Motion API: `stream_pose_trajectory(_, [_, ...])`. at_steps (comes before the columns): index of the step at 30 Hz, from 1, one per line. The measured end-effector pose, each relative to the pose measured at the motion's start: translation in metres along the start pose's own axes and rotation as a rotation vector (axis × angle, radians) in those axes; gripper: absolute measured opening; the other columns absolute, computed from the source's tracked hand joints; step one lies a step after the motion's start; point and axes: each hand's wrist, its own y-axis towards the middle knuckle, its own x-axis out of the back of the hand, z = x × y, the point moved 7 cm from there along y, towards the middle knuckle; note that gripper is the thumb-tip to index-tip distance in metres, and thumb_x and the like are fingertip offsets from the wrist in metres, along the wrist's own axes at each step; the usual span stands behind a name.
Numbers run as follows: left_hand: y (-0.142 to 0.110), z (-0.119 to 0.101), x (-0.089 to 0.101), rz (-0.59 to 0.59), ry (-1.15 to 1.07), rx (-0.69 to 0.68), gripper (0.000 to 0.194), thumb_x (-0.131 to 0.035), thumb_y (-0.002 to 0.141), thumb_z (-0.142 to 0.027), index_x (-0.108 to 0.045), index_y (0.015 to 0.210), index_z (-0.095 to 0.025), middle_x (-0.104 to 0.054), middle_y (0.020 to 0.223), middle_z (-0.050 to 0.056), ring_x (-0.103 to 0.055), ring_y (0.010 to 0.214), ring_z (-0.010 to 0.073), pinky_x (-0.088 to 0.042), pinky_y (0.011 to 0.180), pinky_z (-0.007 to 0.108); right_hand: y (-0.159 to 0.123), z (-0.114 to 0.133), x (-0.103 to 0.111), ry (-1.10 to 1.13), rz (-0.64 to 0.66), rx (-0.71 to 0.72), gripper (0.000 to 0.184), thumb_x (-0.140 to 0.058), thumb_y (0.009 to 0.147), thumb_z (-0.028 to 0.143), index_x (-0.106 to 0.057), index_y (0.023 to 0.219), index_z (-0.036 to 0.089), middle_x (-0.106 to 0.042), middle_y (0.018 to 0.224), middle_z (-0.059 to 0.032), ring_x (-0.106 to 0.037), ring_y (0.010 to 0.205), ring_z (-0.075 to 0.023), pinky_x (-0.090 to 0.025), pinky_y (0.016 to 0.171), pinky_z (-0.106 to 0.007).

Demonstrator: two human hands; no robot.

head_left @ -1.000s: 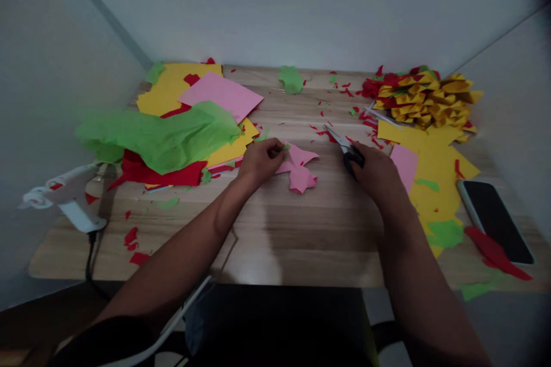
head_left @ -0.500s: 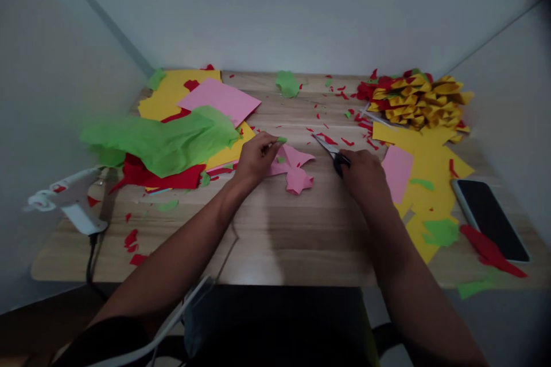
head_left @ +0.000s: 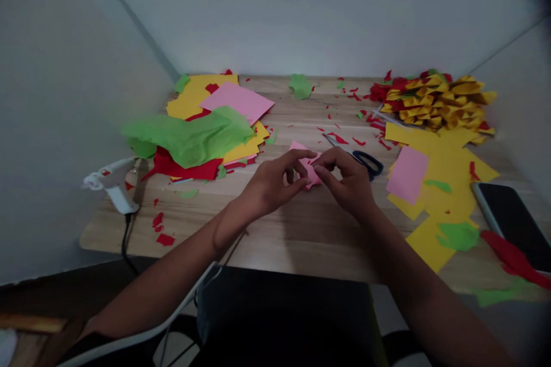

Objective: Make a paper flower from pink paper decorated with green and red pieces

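Note:
The pink paper cutout (head_left: 301,149) lies on the table in front of me, mostly covered by my hands. Over its left side is my left hand (head_left: 279,179), its thumb and forefinger curved apart with a gap between them. My right hand (head_left: 346,179) is at the cutout's right side, thumb and forefinger pinched together; what lies between the tips is too small to make out. Dark-handled scissors (head_left: 369,163) rest on the table just behind the right hand, touched by neither hand. Small red scraps (head_left: 338,139) are scattered beyond them.
Green crepe paper (head_left: 193,136) covers red and yellow sheets at left, near a white glue gun (head_left: 114,183) with a cord. Yellow folded paper pieces (head_left: 443,103) are heaped at back right. Yellow sheets (head_left: 456,178) and a phone (head_left: 512,221) lie at right.
My right hand has let go of the scissors and moved left to the pink cutout. The left hand's pinch has opened, and its green scrap no longer shows. The view has shifted.

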Motion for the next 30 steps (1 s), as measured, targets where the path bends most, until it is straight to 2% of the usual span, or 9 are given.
stream_pose_trajectory(8, [-0.064,-0.004,0.035,-0.048,0.182,0.119,0.034,-0.064,0.094,-0.037,-0.063,0.127,-0.028,-0.075,0.091,0.0,-0.065,0.074,0.0132,-0.05,0.072,0.025,-0.008,0.009,-0.016,-0.048,0.119,0.054,0.01,-0.061,0.093,0.026,-0.063,0.085,0.021,-0.068,0.08,-0.0027,-0.057,0.07,-0.0151,-0.044,0.066,-0.029])
stream_pose_trajectory(12, [-0.088,0.023,0.046,0.133,0.252,0.244,0.032,-0.061,0.095,-0.037,-0.063,0.126,-0.028,-0.075,0.088,-0.001,-0.067,0.075,0.0154,-0.05,0.07,0.026,-0.011,0.001,-0.024,-0.13,0.179,0.042,0.01,-0.059,0.092,0.027,-0.066,0.088,0.02,-0.069,0.081,-0.0044,-0.058,0.069,-0.0154,-0.046,0.068,-0.029])
stream_pose_trajectory(15, [-0.101,0.036,0.055,0.177,0.501,0.253,0.048,-0.066,0.09,-0.04,-0.058,0.135,-0.029,-0.074,0.111,0.005,-0.069,0.097,0.0234,-0.052,0.085,0.035,-0.012,-0.001,-0.028,-0.156,0.218,0.041,0.012,-0.058,0.092,0.027,-0.067,0.089,0.02,-0.068,0.076,-0.0034,-0.058,0.066,-0.0144,-0.045,0.066,-0.028])
stream_pose_trajectory(17, [-0.109,0.034,0.072,0.086,0.641,0.235,0.057,-0.07,0.085,-0.048,-0.056,0.137,-0.028,-0.068,0.127,0.009,-0.064,0.114,0.0302,-0.05,0.095,0.043,-0.013,-0.001,-0.032,-0.157,0.258,0.039,0.013,-0.058,0.092,0.028,-0.068,0.089,0.02,-0.067,0.073,-0.002,-0.057,0.063,-0.0134,-0.044,0.064,-0.027])
stream_pose_trajectory(19, [-0.123,0.027,0.099,-0.073,0.7,0.25,0.049,-0.067,0.086,-0.051,-0.06,0.129,-0.028,-0.066,0.128,0.009,-0.062,0.116,0.0311,-0.05,0.097,0.044,-0.014,-0.001,-0.034,-0.153,0.285,0.035,0.015,-0.058,0.092,0.029,-0.069,0.09,0.021,-0.068,0.073,-0.0013,-0.057,0.061,-0.0126,-0.044,0.063,-0.026])
stream_pose_trajectory(22, [-0.161,0.019,0.158,-0.415,0.799,0.323,0.013,-0.058,0.091,-0.039,-0.064,0.093,-0.027,-0.069,0.101,0.002,-0.065,0.095,0.0237,-0.051,0.083,0.036,-0.014,-0.001,-0.031,-0.166,0.28,0.025,0.016,-0.058,0.092,0.031,-0.07,0.09,0.021,-0.069,0.073,-0.0013,-0.056,0.06,-0.0125,-0.044,0.064,-0.026])
stream_pose_trajectory(25, [-0.213,0.03,0.216,-0.802,0.948,0.548,0.02,-0.056,0.091,-0.042,-0.057,0.08,-0.026,-0.065,0.087,-0.002,-0.058,0.076,0.0194,-0.045,0.069,0.031,-0.014,-0.001,-0.027,-0.178,0.247,0.027,0.017,-0.058,0.092,0.032,-0.07,0.089,0.021,-0.069,0.074,-0.0024,-0.057,0.061,-0.0134,-0.044,0.064,-0.027])
stream_pose_trajectory(28, [-0.248,0.068,0.243,-0.944,0.759,0.749,0.029,-0.069,0.079,-0.045,-0.055,0.098,-0.029,-0.069,0.1,-0.001,-0.059,0.072,0.0168,-0.045,0.062,0.027,-0.014,-0.002,-0.023,-0.174,0.203,0.018,0.02,-0.056,0.092,0.034,-0.071,0.088,0.02,-0.071,0.076,-0.004,-0.057,0.061,-0.0141,-0.043,0.062,-0.028])
stream_pose_trajectory(30, [-0.25,0.092,0.246,-0.895,0.685,0.765,0.035,-0.069,0.077,-0.045,-0.055,0.102,-0.026,-0.07,0.094,0.0,-0.06,0.067,0.0163,-0.045,0.057,0.025,-0.015,-0.005,-0.023,-0.178,0.188,0.002,0.022,-0.056,0.092,0.036,-0.071,0.087,0.02,-0.071,0.075,-0.004,-0.056,0.06,-0.014,-0.043,0.061,-0.028])
